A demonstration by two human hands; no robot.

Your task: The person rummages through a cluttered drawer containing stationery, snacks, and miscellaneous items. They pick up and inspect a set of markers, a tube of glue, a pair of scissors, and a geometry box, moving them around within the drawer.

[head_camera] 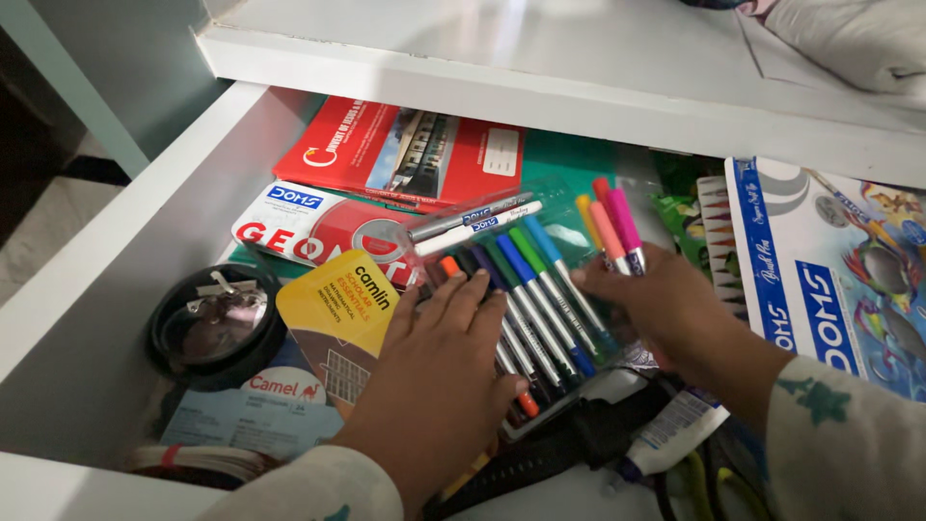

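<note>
Both hands are laid inside an open white drawer [116, 251]: the left hand [439, 371] is pressed flat, fingers spread, on a row of coloured markers [535, 289], while pink and orange markers [610, 227] are gripped by the right hand [675, 309].

A clear pack of felt-tip pens [535, 309] lies flat mid-drawer, its orange, black, blue and green pens side by side, caps pointing far-left. Three loose pens [611, 224], yellow, orange-pink and magenta, stand tilted just right of it.
</note>
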